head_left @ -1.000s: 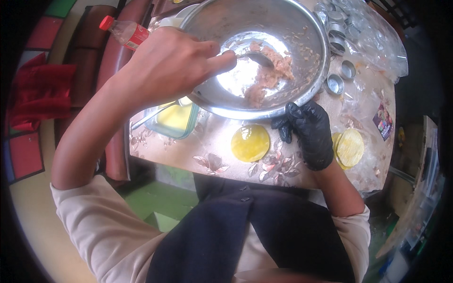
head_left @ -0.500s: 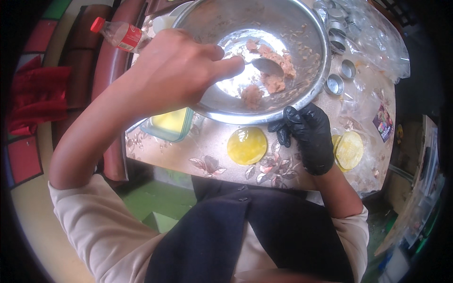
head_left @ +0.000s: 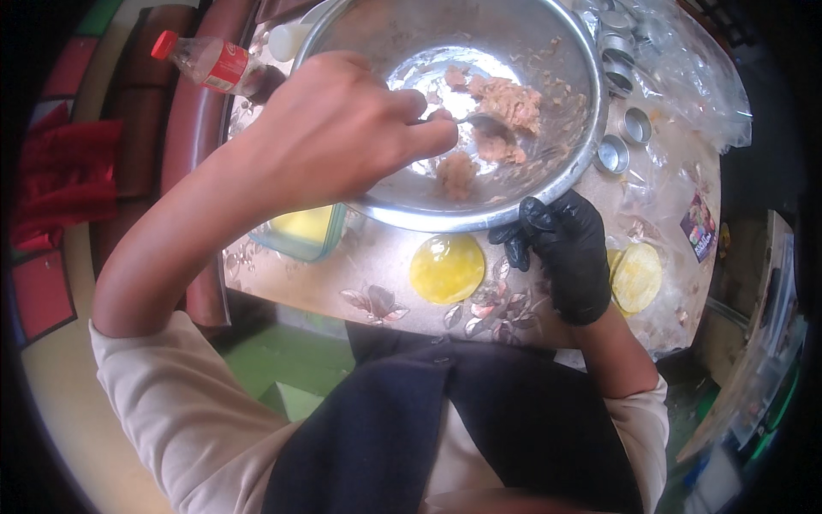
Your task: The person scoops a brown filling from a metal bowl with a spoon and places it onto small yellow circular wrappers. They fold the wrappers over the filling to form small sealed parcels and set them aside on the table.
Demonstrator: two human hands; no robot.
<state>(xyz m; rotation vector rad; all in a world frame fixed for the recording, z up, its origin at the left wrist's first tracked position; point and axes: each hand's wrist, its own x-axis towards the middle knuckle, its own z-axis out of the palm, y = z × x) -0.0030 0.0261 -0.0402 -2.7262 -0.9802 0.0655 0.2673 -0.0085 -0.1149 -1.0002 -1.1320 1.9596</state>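
Observation:
My bare left hand (head_left: 355,124) grips a metal spoon (head_left: 491,123), whose bowl end is pressed into pinkish minced filling (head_left: 514,101). The filling lies in clumps inside a large steel mixing bowl (head_left: 556,64), and bits of it cling to the wall. At the near right of the rim, my right hand (head_left: 572,257) in a black glove holds the bowl's edge with bent fingers. A round yellow wrapper (head_left: 447,269) with a shiny, wet-looking top lies flat on the table just below the bowl. More round wrappers (head_left: 638,277) are beside my right wrist.
A glass-like container (head_left: 321,236) with something yellow inside sits under my left forearm. A red-capped bottle (head_left: 218,64) lies tilted at the far left. Small round metal tins (head_left: 612,154) and clear plastic bags (head_left: 693,81) cover the right side of the flowered table (head_left: 334,287).
The spoon has dipped lower into the filling, its end now partly buried. My left hand has shifted slightly right and down. My right hand stays at the rim.

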